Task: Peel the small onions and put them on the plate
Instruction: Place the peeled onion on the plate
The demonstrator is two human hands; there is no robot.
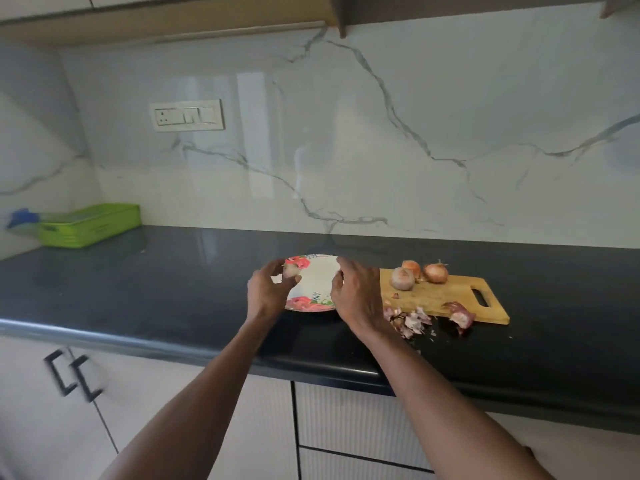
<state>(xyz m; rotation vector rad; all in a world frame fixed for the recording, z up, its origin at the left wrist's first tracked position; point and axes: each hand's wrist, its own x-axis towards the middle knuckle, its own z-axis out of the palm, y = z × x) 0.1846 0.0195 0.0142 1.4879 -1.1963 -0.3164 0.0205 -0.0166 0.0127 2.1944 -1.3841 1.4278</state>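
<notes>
Peeled onion over the plate

My left grip point(268, 289) pinched a small onion point(290, 270) above the flowered plate point(313, 282); my right grip point(356, 292) hovered loosely spread. Three onions point(402, 278) sat on the board point(446, 299).

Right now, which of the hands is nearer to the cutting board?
Right. The right hand hovers at the cutting board's left end; the left hand, holding an onion, is beyond the plate.

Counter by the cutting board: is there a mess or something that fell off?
Yes. Purple onion skins lie scattered on the dark counter just past the front edge of the cutting board, with tiny flakes nearby. One bigger peel piece hangs half off the board's edge. Nothing looks broken.
</notes>
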